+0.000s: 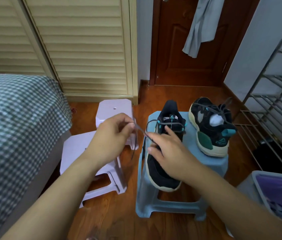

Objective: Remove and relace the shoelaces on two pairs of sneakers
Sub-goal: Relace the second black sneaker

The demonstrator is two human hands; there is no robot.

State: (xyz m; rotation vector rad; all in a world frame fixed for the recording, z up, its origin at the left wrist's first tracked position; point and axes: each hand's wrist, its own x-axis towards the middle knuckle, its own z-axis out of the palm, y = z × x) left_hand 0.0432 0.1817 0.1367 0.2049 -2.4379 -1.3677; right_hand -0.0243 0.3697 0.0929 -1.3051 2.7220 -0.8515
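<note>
Both hands [114, 134] pinching lace [141, 131], sneaker [161, 163] toe nearest

A home bedroom: a bed [15, 118] in checked cover, a louvred wardrobe [84, 49], a wooden door [180, 49] with hung clothing [200, 23], a wood floor [119, 222], a metal shoe rack [275, 94].

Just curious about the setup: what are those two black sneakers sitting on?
Both sneakers rest on a blue plastic stool standing on the wooden floor. The right hand and the shoes cover most of the stool's top.
</note>
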